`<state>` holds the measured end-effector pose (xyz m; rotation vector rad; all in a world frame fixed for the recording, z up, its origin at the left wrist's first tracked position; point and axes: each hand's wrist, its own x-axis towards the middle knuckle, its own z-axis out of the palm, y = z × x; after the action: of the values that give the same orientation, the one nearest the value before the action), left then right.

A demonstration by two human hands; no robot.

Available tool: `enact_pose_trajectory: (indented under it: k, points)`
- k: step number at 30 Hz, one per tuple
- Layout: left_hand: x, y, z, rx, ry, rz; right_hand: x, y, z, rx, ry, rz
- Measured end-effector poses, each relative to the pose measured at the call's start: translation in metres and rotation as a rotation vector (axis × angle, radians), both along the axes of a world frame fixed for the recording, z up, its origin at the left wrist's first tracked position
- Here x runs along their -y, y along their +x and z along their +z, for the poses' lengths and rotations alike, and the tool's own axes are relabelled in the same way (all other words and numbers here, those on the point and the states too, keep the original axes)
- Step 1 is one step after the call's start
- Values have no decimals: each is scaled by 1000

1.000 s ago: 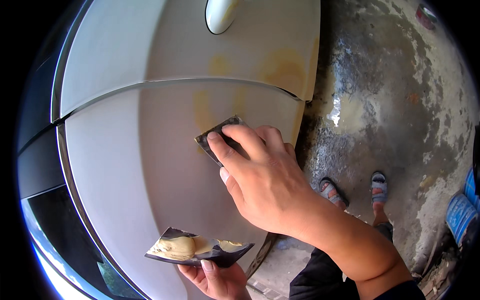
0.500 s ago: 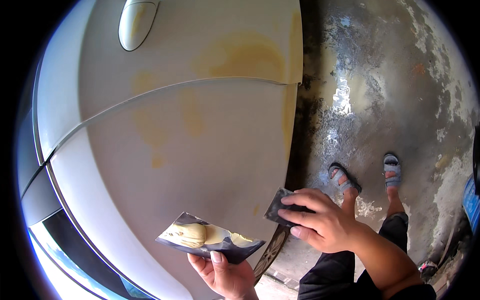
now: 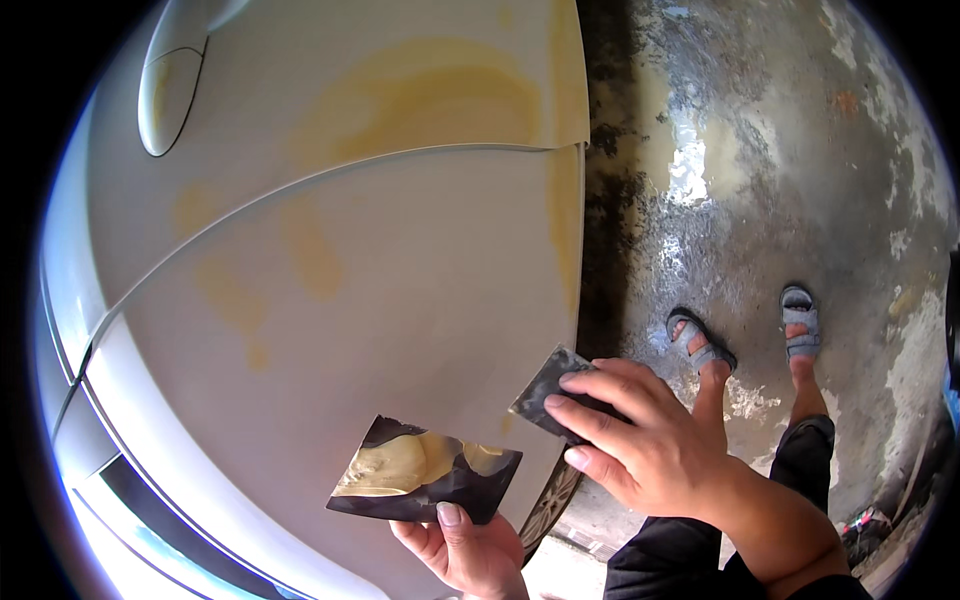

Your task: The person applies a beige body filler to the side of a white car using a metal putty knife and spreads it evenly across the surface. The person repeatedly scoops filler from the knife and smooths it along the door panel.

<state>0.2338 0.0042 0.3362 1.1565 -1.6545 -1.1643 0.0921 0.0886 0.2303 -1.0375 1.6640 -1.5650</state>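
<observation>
My left hand (image 3: 468,552) is closed on the near edge of a dark flat plate (image 3: 440,502), its thumb on top. Thick yellowish filler paste (image 3: 392,464) lies across the plate's far part, with a smaller smear at its right. Between the fingers and thumb of my right hand (image 3: 655,440) is a thin dark grey scraper (image 3: 553,393), held close to the lower edge of a pale car body panel (image 3: 400,300); I cannot tell if it touches. Yellowish patches (image 3: 440,105) mark the panels on both sides of a curved seam.
A door handle (image 3: 172,100) sits at the upper left. Part of a wheel (image 3: 553,505) shows under the body, by my hands. On the right, wet, stained concrete floor (image 3: 760,200) carries my feet in grey sandals (image 3: 800,320).
The view has shifted, so the door handle and yellow patches appear farther left. The plate has tilted to show more of its top face. Both hands keep their holds.
</observation>
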Motion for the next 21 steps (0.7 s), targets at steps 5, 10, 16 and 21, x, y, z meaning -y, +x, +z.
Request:
enact_pose_trajectory:
  k: [5, 10, 16, 21]
  points:
    - [-4, -7, -12, 23, 36, -56, 7, 11, -1, 39, -134, 16]
    - [2, -6, -30, 73, 16, -68, 1, 16, -15, -79, -101, 140]
    - [10, 11, -34, 135, -228, -127, 23, 10, -56, 200, -115, 10]
    - [10, 35, -42, 144, -129, -105, 78, -26, -67, 200, -98, -233]
